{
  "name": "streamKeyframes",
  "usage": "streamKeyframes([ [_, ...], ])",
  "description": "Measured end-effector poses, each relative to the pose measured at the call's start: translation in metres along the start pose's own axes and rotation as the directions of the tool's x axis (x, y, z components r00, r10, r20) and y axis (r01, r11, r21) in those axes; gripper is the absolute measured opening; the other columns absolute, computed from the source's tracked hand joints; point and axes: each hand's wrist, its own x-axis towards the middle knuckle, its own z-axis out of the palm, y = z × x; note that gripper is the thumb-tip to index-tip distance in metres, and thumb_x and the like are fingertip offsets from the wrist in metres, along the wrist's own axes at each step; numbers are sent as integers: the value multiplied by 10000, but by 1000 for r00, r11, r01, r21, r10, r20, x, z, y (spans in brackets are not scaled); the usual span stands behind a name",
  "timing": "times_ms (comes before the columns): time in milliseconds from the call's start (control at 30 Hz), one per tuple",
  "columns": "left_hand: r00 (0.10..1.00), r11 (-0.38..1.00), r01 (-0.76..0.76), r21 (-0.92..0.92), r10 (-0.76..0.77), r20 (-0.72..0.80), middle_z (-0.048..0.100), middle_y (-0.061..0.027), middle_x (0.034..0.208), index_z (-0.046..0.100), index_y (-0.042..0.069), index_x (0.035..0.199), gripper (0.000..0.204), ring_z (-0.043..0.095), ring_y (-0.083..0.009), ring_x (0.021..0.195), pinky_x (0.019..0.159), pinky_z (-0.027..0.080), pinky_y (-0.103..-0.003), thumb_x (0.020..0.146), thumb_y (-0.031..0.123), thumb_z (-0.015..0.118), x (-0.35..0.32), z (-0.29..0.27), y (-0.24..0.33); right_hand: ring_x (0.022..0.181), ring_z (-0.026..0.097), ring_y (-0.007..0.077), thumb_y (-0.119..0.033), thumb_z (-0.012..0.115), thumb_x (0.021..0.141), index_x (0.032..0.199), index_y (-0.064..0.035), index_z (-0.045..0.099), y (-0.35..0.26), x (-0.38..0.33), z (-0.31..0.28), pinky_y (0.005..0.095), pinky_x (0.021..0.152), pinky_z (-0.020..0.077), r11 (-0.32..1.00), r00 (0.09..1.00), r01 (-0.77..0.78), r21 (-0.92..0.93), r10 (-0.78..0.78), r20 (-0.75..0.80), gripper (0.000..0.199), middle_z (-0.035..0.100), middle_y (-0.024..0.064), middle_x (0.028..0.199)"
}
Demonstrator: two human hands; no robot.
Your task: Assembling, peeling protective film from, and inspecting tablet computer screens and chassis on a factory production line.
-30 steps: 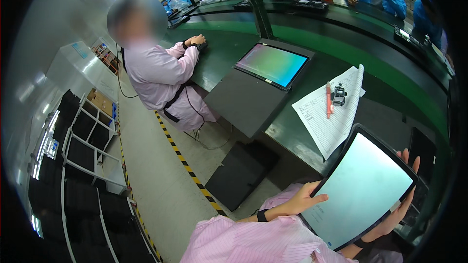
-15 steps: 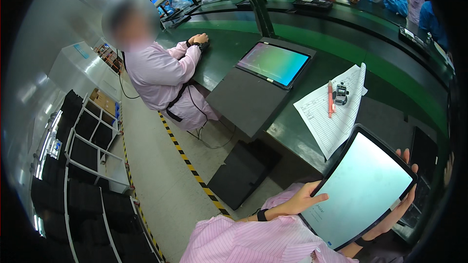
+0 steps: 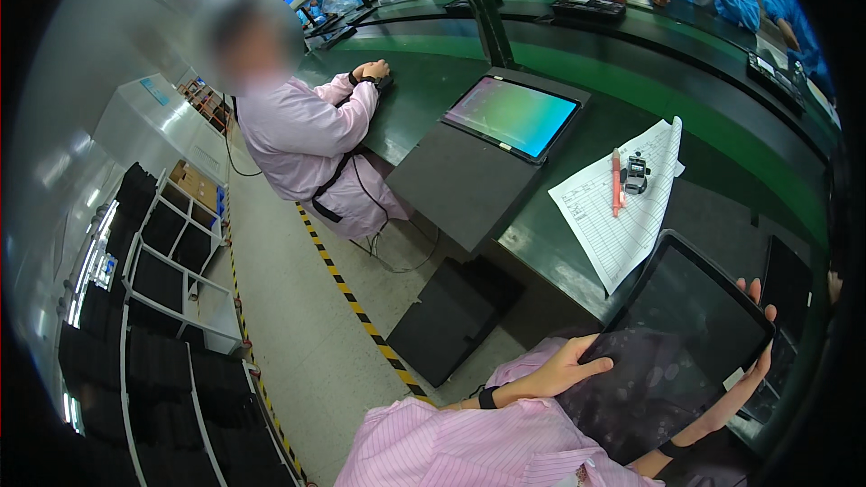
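Observation:
A tablet [image 3: 672,352] with a dark, smudged screen is tilted above my lap at the lower right. My left hand [image 3: 575,368] grips its left edge, thumb lying over the front. Behind the opposite edge, my right hand [image 3: 753,370] supports it, with fingertips showing past the rim. A small pale label sits on the tablet's edge near my right hand. Both wrists wear black bands. Just beyond the tablet, a printed sheet [image 3: 600,225] lies on the green bench, with a red pen [image 3: 616,182] and a small black-and-silver counter [image 3: 636,175] on it.
A second tablet [image 3: 512,115], its screen lit in colours, rests on a dark grey board [image 3: 460,180] overhanging the bench. A co-worker in pink [image 3: 302,135] sits at the left. Black slabs [image 3: 780,307] lie at the right; racks [image 3: 171,298] line the left wall.
The held tablet's screen has gone from bright white to dark. My hands keep the same grip, and the view has shifted slightly.

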Motion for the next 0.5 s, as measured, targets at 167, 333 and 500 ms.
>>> streamKeyframes([
  [167, 1000, 999, 20, -39, -20, 10, 582, -36, 1089, 497, -57, 1188, 363, 511, -89, 977, 874, 417, -240, 914, 170, 570, -1, 2, 2, 1348, 245, 352, -292, 422, 927, 1228, -106, 525, -3, 4, -12, 508, 1101, 224, 1000, 995, -1, -24, 3, 100, 369, 301, 216, 1422],
  [333, 1000, 999, 26, -31, -26, -8, 593, -43, 1086, 512, -52, 1164, 347, 522, -95, 973, 873, 425, -241, 908, 170, 581, -2, 2, 5, 1347, 253, 342, -286, 430, 924, 1220, -109, 518, 1, 2, -11, 486, 1100, 239, 1000, 997, -4, -19, 5, 73, 356, 314, 210, 1418],
  [500, 999, 999, 32, 2, -32, -32, 592, -38, 1069, 515, -51, 1157, 344, 519, -92, 963, 868, 421, -243, 909, 178, 581, -1, 2, -1, 1352, 251, 326, -306, 436, 925, 1202, -114, 521, 7, 2, 0, 469, 1100, 247, 999, 999, 37, 4, -37, -15, 348, 312, 204, 1422],
])
